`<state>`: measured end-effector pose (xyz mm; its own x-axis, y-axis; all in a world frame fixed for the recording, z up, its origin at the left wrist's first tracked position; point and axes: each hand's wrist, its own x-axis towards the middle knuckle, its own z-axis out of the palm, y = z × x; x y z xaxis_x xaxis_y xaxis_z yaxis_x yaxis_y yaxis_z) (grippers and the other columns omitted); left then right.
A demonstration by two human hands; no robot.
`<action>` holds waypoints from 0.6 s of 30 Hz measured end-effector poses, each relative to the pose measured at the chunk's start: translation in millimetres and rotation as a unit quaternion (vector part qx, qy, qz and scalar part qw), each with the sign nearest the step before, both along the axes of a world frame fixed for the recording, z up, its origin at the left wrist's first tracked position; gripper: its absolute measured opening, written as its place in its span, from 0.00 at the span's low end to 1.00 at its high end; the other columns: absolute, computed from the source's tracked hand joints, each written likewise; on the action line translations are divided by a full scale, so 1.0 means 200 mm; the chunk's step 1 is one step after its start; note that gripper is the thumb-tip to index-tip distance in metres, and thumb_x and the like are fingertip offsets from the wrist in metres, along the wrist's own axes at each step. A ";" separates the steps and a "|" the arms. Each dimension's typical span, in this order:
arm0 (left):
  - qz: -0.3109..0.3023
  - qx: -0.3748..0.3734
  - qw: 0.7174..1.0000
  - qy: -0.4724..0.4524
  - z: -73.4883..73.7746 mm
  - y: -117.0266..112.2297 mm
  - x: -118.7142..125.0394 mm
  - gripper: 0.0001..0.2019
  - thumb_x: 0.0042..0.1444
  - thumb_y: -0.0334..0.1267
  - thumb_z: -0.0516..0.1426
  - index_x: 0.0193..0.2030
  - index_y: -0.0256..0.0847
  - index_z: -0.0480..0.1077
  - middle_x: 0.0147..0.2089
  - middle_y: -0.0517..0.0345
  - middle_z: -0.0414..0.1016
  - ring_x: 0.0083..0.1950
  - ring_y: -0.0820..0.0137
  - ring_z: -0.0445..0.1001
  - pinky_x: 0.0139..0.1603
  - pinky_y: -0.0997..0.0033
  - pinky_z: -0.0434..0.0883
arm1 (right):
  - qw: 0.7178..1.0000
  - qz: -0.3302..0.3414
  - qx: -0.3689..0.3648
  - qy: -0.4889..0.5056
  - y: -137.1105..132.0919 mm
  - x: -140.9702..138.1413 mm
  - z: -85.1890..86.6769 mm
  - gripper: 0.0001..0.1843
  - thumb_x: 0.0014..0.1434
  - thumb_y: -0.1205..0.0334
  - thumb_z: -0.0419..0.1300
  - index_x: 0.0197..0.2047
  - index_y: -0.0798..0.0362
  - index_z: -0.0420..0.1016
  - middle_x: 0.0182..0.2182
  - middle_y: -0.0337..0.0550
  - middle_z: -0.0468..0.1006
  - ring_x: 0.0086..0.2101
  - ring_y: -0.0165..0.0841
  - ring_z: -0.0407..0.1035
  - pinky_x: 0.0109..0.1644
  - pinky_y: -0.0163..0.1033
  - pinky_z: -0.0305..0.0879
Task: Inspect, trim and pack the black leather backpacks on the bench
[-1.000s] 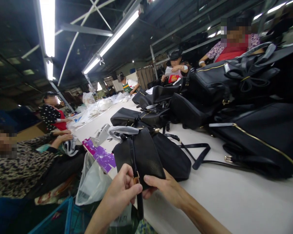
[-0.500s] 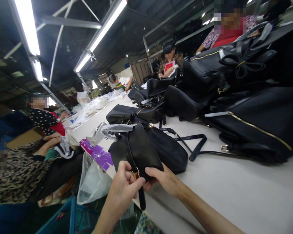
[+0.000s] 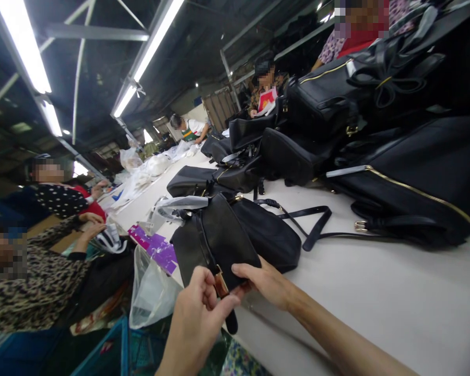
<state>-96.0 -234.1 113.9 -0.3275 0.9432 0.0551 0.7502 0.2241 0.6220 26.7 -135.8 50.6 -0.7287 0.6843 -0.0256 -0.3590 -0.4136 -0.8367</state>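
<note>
A black bag (image 3: 235,240) lies at the near edge of the white table, its flap towards me. Down the flap runs a black strap (image 3: 206,243) with a gold-coloured buckle (image 3: 220,282); the strap's rounded tip hangs below. My left hand (image 3: 203,303) is closed on the strap by the buckle, thumb and fingers pinching it. My right hand (image 3: 260,279) grips the flap's lower edge, thumb on top and fingers underneath. The bag's handle, wrapped in pale film (image 3: 186,202), rests at its far side.
More black bags (image 3: 415,177) are heaped along the right and back of the table (image 3: 360,297). A purple sheet (image 3: 156,248) and a clear plastic bag (image 3: 152,292) are at the left edge, above a blue crate (image 3: 117,344). Several people work around the table.
My left hand has shifted slightly along the strap, and more of the buckle shows. My right hand keeps its grip on the flap. The view has turned a little.
</note>
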 end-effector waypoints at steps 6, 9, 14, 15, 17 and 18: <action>0.011 0.011 0.999 0.042 -0.03 0.02 0.02 0.12 0.54 0.37 0.59 0.33 0.46 0.56 0.18 0.74 0.58 0.21 0.72 0.63 0.26 0.74 0.57 | 1.000 0.006 0.007 0.001 0.00 0.00 -0.02 0.11 0.51 0.56 0.60 0.31 0.56 0.72 0.25 0.40 0.77 0.27 0.37 0.74 0.32 0.40 0.73; -0.033 -0.003 0.999 0.010 -0.03 0.01 -0.01 0.07 0.60 0.38 0.53 0.33 0.46 0.57 0.19 0.72 0.61 0.22 0.72 0.65 0.25 0.74 0.60 | 1.000 0.013 -0.001 0.008 0.01 -0.01 -0.03 0.12 0.49 0.55 0.61 0.31 0.57 0.72 0.25 0.41 0.77 0.27 0.38 0.75 0.32 0.42 0.74; -0.099 0.092 0.982 0.134 -0.01 -0.04 -0.05 0.07 0.64 0.35 0.50 0.36 0.44 0.67 0.31 0.63 0.71 0.30 0.72 0.72 0.30 0.76 0.67 | 1.000 0.015 -0.016 0.019 0.02 -0.02 -0.02 0.10 0.48 0.57 0.60 0.31 0.56 0.73 0.24 0.41 0.78 0.25 0.37 0.75 0.31 0.42 0.75; -0.116 0.121 0.972 0.167 -0.01 -0.06 -0.06 0.06 0.64 0.33 0.51 0.37 0.44 0.68 0.35 0.61 0.72 0.34 0.72 0.74 0.33 0.76 0.69 | 1.000 0.011 -0.019 0.021 0.02 -0.01 -0.01 0.10 0.48 0.57 0.60 0.31 0.55 0.73 0.24 0.40 0.77 0.24 0.36 0.75 0.30 0.41 0.75; -0.143 0.162 0.952 0.216 -0.03 -0.07 -0.05 0.06 0.63 0.30 0.52 0.40 0.44 0.69 0.39 0.58 0.73 0.39 0.72 0.75 0.39 0.76 0.71 | 1.000 0.000 -0.025 0.018 0.01 -0.01 0.01 0.08 0.47 0.59 0.60 0.30 0.54 0.72 0.22 0.37 0.76 0.23 0.35 0.74 0.28 0.38 0.74; -0.151 0.172 0.945 0.233 -0.04 -0.08 -0.05 0.07 0.63 0.30 0.52 0.41 0.44 0.69 0.40 0.58 0.73 0.40 0.71 0.75 0.40 0.76 0.71 | 1.000 -0.002 -0.026 0.015 0.01 -0.01 0.02 0.08 0.47 0.59 0.60 0.29 0.54 0.72 0.22 0.37 0.76 0.23 0.35 0.74 0.28 0.37 0.74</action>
